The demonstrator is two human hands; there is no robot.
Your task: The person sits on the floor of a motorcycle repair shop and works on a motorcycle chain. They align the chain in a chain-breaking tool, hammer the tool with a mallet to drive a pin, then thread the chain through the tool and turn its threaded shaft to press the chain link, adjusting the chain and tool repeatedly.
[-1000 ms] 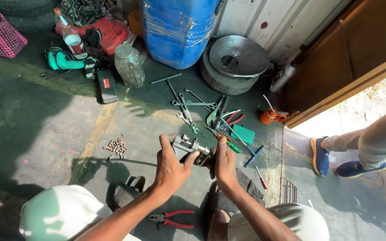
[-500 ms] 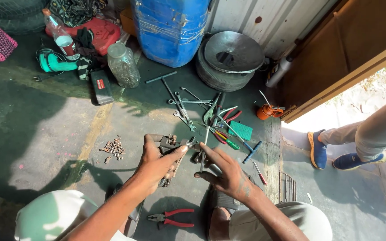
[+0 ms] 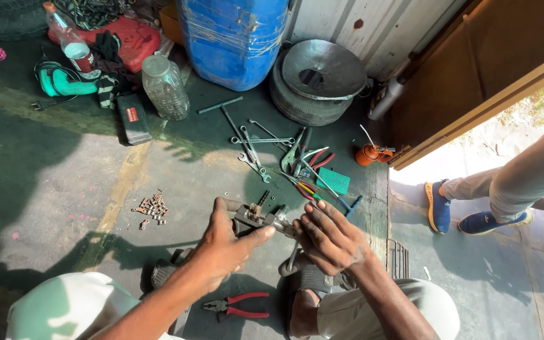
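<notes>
Left hand (image 3: 225, 242) reaching in from near left, palm down, fingers curled around small metal clamp tool (image 3: 260, 218) held above green floor (image 3: 51, 164). Right hand (image 3: 332, 239) just right, fingers spread, tips touching tool's end. Red-handled pliers (image 3: 237, 306) lying nearer, spanners (image 3: 250, 148) farther off.

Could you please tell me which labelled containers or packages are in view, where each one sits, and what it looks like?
Plastic bottle: far left, clear, red-and-white label, red cap.
Black case: flat beside the clear jar, small red label.
Blue drum: top centre, no readable label.
No signs or screens.
</notes>
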